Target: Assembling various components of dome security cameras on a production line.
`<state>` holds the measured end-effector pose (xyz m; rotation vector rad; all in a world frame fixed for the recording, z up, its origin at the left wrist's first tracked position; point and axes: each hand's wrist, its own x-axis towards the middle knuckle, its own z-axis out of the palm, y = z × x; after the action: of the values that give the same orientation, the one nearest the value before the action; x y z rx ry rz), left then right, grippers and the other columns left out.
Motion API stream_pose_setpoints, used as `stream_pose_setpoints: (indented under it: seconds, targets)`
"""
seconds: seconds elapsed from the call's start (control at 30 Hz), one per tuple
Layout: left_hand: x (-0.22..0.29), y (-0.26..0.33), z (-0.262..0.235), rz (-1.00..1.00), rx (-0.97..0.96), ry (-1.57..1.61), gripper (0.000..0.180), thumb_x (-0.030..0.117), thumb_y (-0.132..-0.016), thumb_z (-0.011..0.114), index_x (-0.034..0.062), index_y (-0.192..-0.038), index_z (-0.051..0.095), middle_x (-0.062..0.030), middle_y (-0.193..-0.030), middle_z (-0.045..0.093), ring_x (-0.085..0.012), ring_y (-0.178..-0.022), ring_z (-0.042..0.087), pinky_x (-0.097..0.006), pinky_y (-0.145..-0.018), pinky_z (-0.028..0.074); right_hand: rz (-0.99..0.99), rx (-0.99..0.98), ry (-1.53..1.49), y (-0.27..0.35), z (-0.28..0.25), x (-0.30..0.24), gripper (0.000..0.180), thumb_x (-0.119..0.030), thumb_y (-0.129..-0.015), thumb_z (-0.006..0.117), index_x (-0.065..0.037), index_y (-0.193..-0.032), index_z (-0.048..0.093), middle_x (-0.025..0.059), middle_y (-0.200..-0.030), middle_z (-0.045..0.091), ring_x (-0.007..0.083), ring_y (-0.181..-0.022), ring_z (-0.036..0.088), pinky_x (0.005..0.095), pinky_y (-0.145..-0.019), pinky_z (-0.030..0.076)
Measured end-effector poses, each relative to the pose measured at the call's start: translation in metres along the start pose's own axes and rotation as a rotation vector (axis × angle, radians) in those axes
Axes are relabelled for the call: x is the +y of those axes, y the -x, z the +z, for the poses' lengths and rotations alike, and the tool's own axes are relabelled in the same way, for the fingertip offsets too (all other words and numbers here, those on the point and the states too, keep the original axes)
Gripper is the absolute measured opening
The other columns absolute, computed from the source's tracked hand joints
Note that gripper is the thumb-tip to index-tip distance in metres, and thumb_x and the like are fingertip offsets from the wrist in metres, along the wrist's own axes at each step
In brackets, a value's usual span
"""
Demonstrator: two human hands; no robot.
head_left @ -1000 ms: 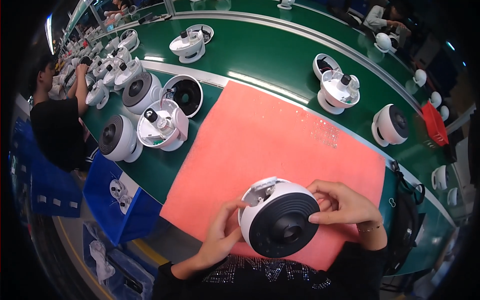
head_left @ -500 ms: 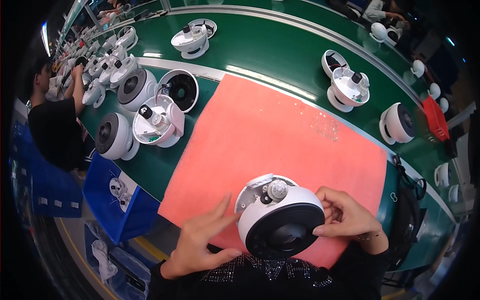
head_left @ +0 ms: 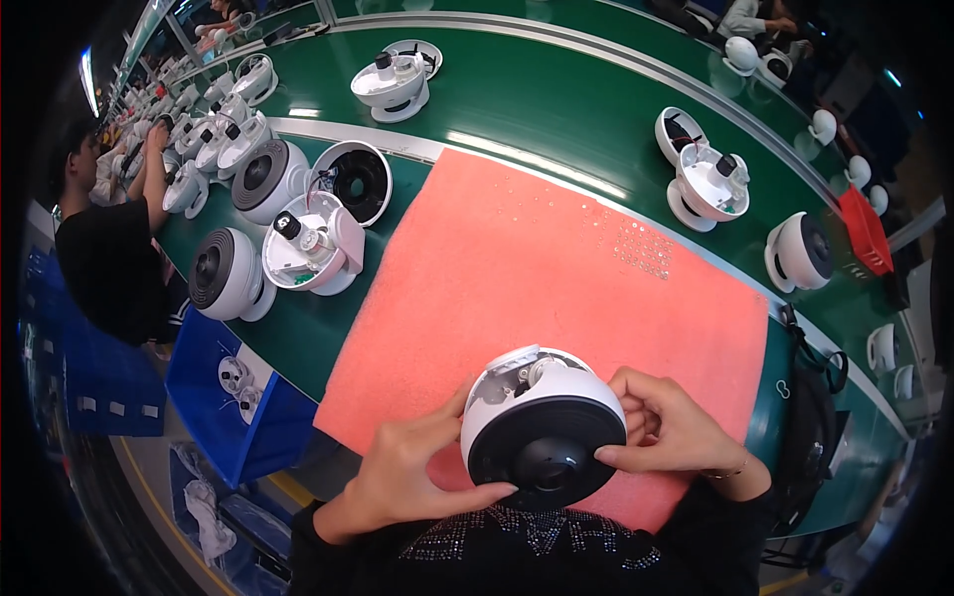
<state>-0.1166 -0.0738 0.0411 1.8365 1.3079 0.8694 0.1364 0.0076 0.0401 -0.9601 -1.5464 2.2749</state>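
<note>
A round white housing with a black ribbed front [head_left: 542, 432] is held over the near edge of a salmon-pink foam mat [head_left: 556, 268]. Its black face points toward me and its open back, with small inner parts showing, points away. My left hand [head_left: 407, 482] grips its left side, thumb along the lower black rim. My right hand [head_left: 671, 437] holds the right side, fingers curled against the white shell.
Several similar white housings stand on the green belt [head_left: 537, 99], among them an open one [head_left: 313, 248] and a closed one [head_left: 224, 273] at left. More stand at right [head_left: 800, 253]. A person in black [head_left: 104, 248] works at far left. Blue bins [head_left: 224, 397] sit below the table edge.
My left hand has come back onto the housing's left side after lifting off it. The housing has tipped so its black face points more toward me.
</note>
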Motion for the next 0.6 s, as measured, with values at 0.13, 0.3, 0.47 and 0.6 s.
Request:
stream_pose_setpoints:
  seconds: [0.13, 0.3, 0.47, 0.6]
  targets:
    - [0.006, -0.010, -0.012, -0.236, -0.122, 0.045, 0.056, 0.027, -0.064, 0.079, -0.0035, -0.106, 0.059, -0.0108, -0.079, 0.066, -0.0215, -0.075, 0.067, -0.029, -0.070, 0.052, -0.160, 0.126, 0.377, -0.005, -0.001, -0.006, 0.016, -0.009, -0.077, 0.067, 0.000, -0.078, 0.053, 0.0050, -0.061, 0.058, 0.0067, -0.058, 0.057, 0.0193, -0.052, 0.043]
    - [0.002, -0.023, -0.025, -0.187, -0.302, -0.388, 0.044, 0.045, -0.068, 0.072, 0.0016, -0.071, 0.064, -0.0073, -0.052, 0.057, -0.0237, -0.046, 0.058, -0.031, -0.048, 0.046, -0.287, 0.308, 0.904, -0.024, -0.001, -0.002, 0.047, -0.040, -0.086, 0.051, -0.002, -0.058, 0.056, 0.0157, -0.050, 0.051, 0.0319, -0.044, 0.051, 0.0376, -0.043, 0.039]
    - [-0.004, -0.035, -0.029, -0.226, -0.384, -0.370, 0.051, 0.053, -0.069, 0.067, 0.0043, -0.056, 0.059, -0.0063, -0.043, 0.051, -0.0229, -0.041, 0.054, -0.030, -0.044, 0.041, -0.216, 0.239, 1.122, -0.030, -0.007, -0.011, 0.041, -0.032, -0.088, 0.045, -0.003, -0.061, 0.054, 0.0165, -0.055, 0.051, 0.0332, -0.052, 0.051, 0.0410, -0.049, 0.037]
    - [-0.004, -0.036, -0.028, -0.229, -0.429, -0.422, 0.053, 0.055, -0.070, 0.065, 0.0046, -0.055, 0.059, -0.0064, -0.042, 0.049, -0.0237, -0.040, 0.052, -0.032, -0.043, 0.040, -0.247, 0.239, 1.168, -0.034, -0.009, -0.005, 0.041, -0.033, -0.088, 0.043, -0.004, -0.061, 0.055, 0.0157, -0.053, 0.051, 0.0342, -0.052, 0.051, 0.0415, -0.049, 0.037]
